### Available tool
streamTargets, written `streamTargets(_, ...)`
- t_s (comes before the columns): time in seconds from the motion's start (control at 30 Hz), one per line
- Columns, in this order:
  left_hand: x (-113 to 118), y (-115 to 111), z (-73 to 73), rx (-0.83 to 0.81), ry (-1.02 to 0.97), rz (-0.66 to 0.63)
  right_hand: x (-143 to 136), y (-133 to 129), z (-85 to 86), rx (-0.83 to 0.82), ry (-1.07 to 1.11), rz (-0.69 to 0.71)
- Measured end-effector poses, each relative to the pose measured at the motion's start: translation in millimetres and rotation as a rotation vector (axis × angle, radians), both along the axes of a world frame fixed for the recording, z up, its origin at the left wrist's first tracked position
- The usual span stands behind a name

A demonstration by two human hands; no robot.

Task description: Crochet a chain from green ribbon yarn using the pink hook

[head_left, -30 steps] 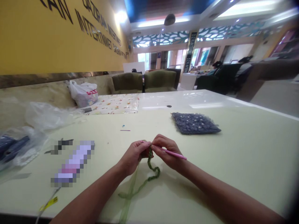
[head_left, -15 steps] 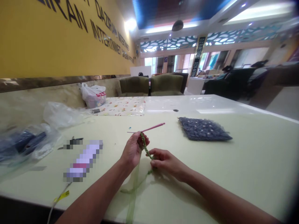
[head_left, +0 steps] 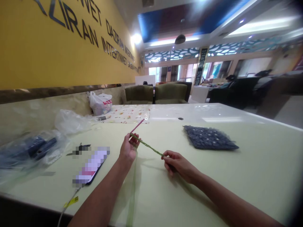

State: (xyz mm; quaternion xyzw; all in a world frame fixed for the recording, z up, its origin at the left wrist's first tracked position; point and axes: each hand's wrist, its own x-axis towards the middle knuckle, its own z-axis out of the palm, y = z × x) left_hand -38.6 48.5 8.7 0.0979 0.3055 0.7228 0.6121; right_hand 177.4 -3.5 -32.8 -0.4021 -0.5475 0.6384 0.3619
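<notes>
Between my two hands a green crocheted chain [head_left: 148, 145] is stretched in a slanting line above the table. My left hand [head_left: 129, 147] is closed on its upper end, together with a pink crochet hook [head_left: 137, 126] that sticks up to the right. The other end is pinched between the thumb and fingers of my right hand [head_left: 175, 162]. A sheer green ribbon of yarn [head_left: 133, 192] hangs from my left hand down toward the near table edge.
A dark blue beaded knitted piece [head_left: 210, 137] lies on the right of the table [head_left: 213, 189]. To the left are a phone [head_left: 92, 167] with a cable, small black snips [head_left: 80, 148] and plastic bags [head_left: 71, 121]. A white carrier bag [head_left: 100, 103] stands by the wall.
My hands have moved apart, and the chain, slack before, is now pulled straight. My right hand has gone to its far end. The hook has tilted more upright, and the view has shifted slightly.
</notes>
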Motion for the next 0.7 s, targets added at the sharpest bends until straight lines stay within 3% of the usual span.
streamTargets(0.27,-28,17,4.7,-0.022,-0.014,0.078,8,5,1.6,-0.021,-0.072,0.057)
streamTargets(0.5,-14,14,0.8,-0.019,0.032,0.009,9,6,2.4,0.038,-0.107,0.001)
streamTargets(0.7,-17,17,-2.8,-0.048,0.088,-0.030,12,12,5.1,0.159,-0.178,-0.106)
